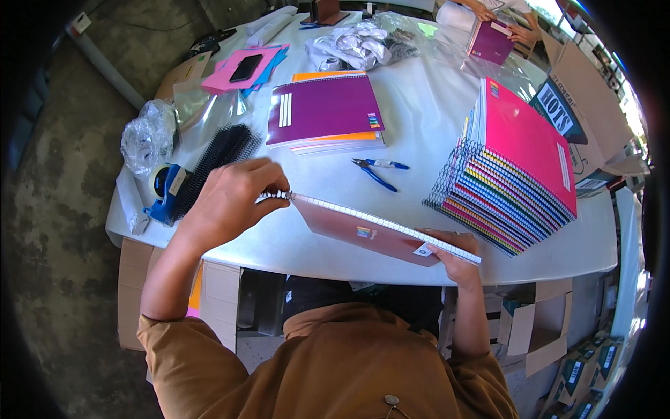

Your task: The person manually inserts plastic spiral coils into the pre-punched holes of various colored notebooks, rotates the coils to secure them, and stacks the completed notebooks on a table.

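A notebook (342,227) with a brownish-maroon cover is held on its long edge over the table's near side, its row of punched holes facing up. My right hand (457,260) grips its right end, thumb on the cover by a small white label. At its left upper corner, my left hand (234,199) pinches a dark spiral binding coil (279,195), whose end meets the first holes. Beyond the notebook lie blue-handled cutting pliers (380,171). A bundle of black spiral coils (220,160) rests just past my left hand.
Spiral-bound notebooks with a pink cover on top (527,133) are stacked at right. Purple-covered unbound books (324,108) lie mid-table. At left are a blue tape dispenser (164,192), plastic wrap (148,136) and a phone (246,68). Opposite, another person's hands (523,33) hold a purple book.
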`<state>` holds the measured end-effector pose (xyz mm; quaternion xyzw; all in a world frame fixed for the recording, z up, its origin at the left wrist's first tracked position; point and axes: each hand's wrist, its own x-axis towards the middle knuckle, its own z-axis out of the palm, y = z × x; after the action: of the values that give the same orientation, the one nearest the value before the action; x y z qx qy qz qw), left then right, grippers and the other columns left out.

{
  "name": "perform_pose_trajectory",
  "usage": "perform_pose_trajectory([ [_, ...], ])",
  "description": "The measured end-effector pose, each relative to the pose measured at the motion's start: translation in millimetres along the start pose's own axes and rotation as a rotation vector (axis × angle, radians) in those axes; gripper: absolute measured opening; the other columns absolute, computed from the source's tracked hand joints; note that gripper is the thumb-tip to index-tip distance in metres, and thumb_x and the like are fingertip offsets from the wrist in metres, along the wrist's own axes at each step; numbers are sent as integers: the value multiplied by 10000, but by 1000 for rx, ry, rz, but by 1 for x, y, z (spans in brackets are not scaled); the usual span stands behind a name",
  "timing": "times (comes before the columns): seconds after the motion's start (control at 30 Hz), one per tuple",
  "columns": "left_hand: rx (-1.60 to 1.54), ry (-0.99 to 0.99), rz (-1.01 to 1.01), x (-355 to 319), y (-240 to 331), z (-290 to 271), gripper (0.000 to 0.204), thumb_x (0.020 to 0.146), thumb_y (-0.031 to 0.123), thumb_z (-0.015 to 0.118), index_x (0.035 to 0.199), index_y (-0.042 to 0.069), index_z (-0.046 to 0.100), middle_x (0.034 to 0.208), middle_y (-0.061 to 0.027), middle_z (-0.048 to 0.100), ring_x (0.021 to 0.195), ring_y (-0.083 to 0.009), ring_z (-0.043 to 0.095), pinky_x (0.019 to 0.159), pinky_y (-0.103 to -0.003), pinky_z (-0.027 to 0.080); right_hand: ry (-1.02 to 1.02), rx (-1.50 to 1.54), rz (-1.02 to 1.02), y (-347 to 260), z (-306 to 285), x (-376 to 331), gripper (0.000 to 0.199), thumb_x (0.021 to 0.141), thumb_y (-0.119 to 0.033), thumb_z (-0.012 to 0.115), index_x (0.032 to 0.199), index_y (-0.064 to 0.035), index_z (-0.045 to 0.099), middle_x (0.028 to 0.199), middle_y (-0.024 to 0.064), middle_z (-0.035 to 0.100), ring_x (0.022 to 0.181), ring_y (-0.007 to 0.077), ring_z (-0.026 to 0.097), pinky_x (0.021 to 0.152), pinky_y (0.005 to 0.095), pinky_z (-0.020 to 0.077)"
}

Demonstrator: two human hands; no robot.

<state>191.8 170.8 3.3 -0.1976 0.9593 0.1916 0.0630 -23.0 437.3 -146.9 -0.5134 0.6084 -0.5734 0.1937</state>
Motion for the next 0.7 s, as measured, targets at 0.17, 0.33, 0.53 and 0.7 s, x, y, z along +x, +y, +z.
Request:
perform_pose_trajectory([
  [0.17, 277, 510, 437, 4, -1, 15, 270, 726, 182, 721, 929, 33, 625, 891, -94, 636, 824, -269, 619, 730, -344, 490, 37, 29, -1, 0, 3, -2, 277, 778, -7, 624, 1054, -1, 652, 974, 130, 679, 805, 172, 671, 701, 223, 502],
  [0.33, 323, 317, 273, 15, 8, 12, 318, 710, 173, 722, 972, 49, 591, 946, -75, 609, 856, -263, 589, 739, -372, 461, 9, -67, -43, 2, 2, -8, 264, 784, -17, 628, 1047, -4, 654, 965, 127, 681, 792, 176, 673, 704, 228, 506],
  [0.53, 429, 160, 220, 12, 6, 3, 367, 710, 140, 712, 1026, 40, 556, 1023, -102, 601, 893, -284, 598, 718, -367, 483, 15, -61, 51, 10, 7, -13, 312, 801, -139, 671, 1079, 0, 639, 1029, 137, 663, 868, 168, 658, 767, 240, 490],
  [0.7, 284, 439, 388, 9, 4, 11, 255, 681, 129, 729, 874, 46, 585, 882, -55, 624, 844, -256, 616, 682, -368, 484, 25, 165, -84, 17, 13, -10, 354, 826, -180, 640, 1088, 56, 614, 1072, 146, 646, 938, 187, 641, 815, 247, 478],
])
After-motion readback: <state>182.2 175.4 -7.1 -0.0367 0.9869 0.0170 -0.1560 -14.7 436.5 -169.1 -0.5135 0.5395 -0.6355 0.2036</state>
